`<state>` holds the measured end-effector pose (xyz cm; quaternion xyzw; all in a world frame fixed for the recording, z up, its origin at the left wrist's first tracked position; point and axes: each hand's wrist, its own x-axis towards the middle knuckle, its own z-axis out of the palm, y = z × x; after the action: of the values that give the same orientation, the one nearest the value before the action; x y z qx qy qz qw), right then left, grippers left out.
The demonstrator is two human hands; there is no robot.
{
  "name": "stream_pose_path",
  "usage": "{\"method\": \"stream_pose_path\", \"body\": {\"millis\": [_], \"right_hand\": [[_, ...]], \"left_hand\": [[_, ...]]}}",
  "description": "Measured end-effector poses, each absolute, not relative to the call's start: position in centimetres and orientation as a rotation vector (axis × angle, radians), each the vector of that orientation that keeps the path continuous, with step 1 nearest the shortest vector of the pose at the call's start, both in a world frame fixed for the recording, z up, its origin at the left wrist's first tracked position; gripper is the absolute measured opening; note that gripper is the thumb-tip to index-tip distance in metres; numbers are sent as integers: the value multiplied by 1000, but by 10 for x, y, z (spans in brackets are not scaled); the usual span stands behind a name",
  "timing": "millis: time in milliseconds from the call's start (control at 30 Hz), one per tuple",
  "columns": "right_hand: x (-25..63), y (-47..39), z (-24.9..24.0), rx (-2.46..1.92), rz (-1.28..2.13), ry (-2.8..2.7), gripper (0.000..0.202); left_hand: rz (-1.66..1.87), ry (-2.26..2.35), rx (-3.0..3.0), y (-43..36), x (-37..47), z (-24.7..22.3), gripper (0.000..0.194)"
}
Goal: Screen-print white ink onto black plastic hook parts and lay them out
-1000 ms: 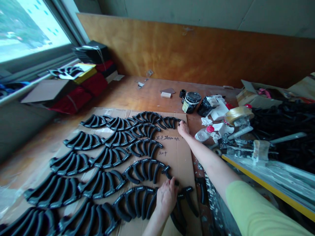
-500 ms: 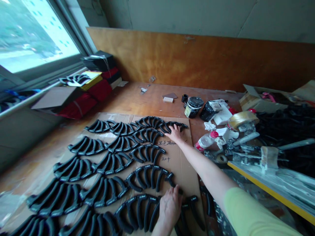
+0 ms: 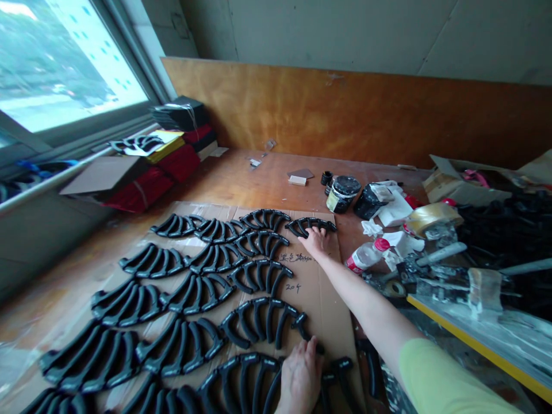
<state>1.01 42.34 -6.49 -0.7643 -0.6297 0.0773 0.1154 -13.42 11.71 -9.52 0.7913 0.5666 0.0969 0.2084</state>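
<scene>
Rows of black fan-shaped assemblies, each made of several curved ribs joined along an arc, lie on a cardboard sheet (image 3: pixel 317 299). At the far right of the back row, my right hand (image 3: pixel 315 241) has its fingers closed on the near edge of one black fan-shaped piece (image 3: pixel 302 225). My left hand (image 3: pixel 301 371) is low in the middle, fingers bent together over a loose black T-shaped rib (image 3: pixel 303 326); its fingertips partly hide what they hold. Close by lies another fan-shaped piece (image 3: pixel 241 371), and to the right are more loose black ribs (image 3: pixel 344 376).
On the right stand a paint-smeared jar (image 3: pixel 344 194), a black tub (image 3: pixel 368 200), a red-capped bottle (image 3: pixel 366 255), a tape roll (image 3: pixel 433 219) and a yellow-edged metal rail (image 3: pixel 474 339). Behind them sits an open carton (image 3: pixel 463 178). Stacked red and black boards (image 3: pixel 142 187) lie by the window.
The back-row fan-shaped piece under my right hand has slid right, leaving a gap from its neighbour. My left hand stays by the loose rib. The whole view has shifted slightly.
</scene>
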Motion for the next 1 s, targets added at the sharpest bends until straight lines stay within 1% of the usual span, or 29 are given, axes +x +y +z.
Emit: {"method": "stream_pose_path", "body": {"millis": [133,267,400,533,600,667,767,900,1000], "right_hand": [[21,433,-64,-2250,265,-1889,45],[17,446,-69,-2148,257,-1972,44],[16,456,-73,-2071,296,-2036,46],[20,450,-68,-2061,421,-2090,59],[22,439,-62,-2038,447,-2105,62],[25,419,-55,-1964,437,-2136,57],[35,370,-38,-1858,472,-2156,44],[57,263,-11,-1940,611,-2087,21],[64,170,-3,-2042,734,-2125,11]], "left_hand": [[280,1586,2193,117,-134,-98,40],[336,1575,2210,120,-134,-98,37],[264,1580,2158,125,-132,-87,35],[130,1575,2090,130,-131,-68,36],[74,1555,2080,132,-131,-59,35],[34,1534,2082,133,-131,-52,36],[-7,1523,2073,134,-132,-47,36],[-31,1521,2062,134,-131,-41,35],[-73,1515,2081,135,-131,-37,31]]}}
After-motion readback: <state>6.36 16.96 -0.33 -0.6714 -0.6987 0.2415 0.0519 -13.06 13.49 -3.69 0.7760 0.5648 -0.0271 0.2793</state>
